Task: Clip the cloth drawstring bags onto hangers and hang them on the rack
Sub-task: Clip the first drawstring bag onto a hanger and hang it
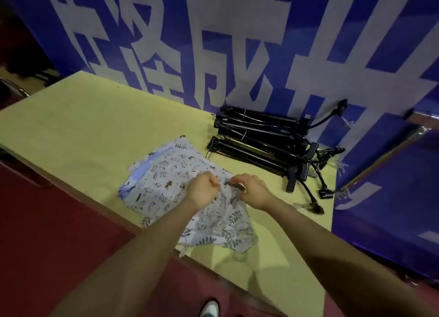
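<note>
A pile of pale printed cloth drawstring bags lies on the yellow table. The top bag carries small animal prints, and a leaf-print bag shows beneath it near the front edge. My left hand pinches the upper edge of the top bag. My right hand pinches the same edge close beside it, with something small and dark at its fingertips. A heap of black clip hangers rests at the table's far right. No rack is in view.
A blue banner with large white characters hangs right behind the table. A second blue panel stands at the table's right end. Red carpet covers the floor, and a shoe shows at the bottom.
</note>
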`<state>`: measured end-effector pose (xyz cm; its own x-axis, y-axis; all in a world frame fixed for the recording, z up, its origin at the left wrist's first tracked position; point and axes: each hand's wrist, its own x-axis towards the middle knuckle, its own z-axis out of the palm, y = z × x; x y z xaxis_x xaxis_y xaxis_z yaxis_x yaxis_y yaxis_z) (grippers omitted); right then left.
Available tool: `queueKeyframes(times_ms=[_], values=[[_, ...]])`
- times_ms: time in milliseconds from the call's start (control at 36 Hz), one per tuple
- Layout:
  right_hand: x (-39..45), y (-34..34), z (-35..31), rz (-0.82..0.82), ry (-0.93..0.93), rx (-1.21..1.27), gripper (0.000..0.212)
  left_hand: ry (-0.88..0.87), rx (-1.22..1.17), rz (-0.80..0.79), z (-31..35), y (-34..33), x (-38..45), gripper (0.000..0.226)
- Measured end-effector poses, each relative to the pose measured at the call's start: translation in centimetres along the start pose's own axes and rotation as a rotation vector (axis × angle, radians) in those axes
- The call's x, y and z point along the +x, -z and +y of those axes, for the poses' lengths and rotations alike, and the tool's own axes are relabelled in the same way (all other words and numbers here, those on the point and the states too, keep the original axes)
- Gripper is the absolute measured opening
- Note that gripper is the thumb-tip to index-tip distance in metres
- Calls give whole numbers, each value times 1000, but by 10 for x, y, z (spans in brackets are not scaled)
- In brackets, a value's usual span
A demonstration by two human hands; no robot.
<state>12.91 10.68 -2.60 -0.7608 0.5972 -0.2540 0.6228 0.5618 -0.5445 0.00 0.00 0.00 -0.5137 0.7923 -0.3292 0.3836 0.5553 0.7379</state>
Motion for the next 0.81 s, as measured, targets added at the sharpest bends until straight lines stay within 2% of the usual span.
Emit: queueKeyframes(times_ms=[56,111,222,306,472,639,806], values=[[0,-5,1,-73,-14,-97,56,-42,130,19,-6,-5,5,5],[2,-15,6,-79,-10,-109,58,-59,266,-5,-9,-12,5,16],[10,-25,14,55,41,-132,28,-44,484,-57,-15,-21,6,40],[15,-28,14,90,103,-152,24,-65,582,-58,-16,-26,5,53],[12,-13,2,248,141,0,23,-162,663,164,-8,-23,0,38],[15,13,-7,301,228,-33,20,-322,637,146,20,4,-7,27],[13,32,-2,274,257,-66,25,-434,1162,53,36,17,-14,55]])
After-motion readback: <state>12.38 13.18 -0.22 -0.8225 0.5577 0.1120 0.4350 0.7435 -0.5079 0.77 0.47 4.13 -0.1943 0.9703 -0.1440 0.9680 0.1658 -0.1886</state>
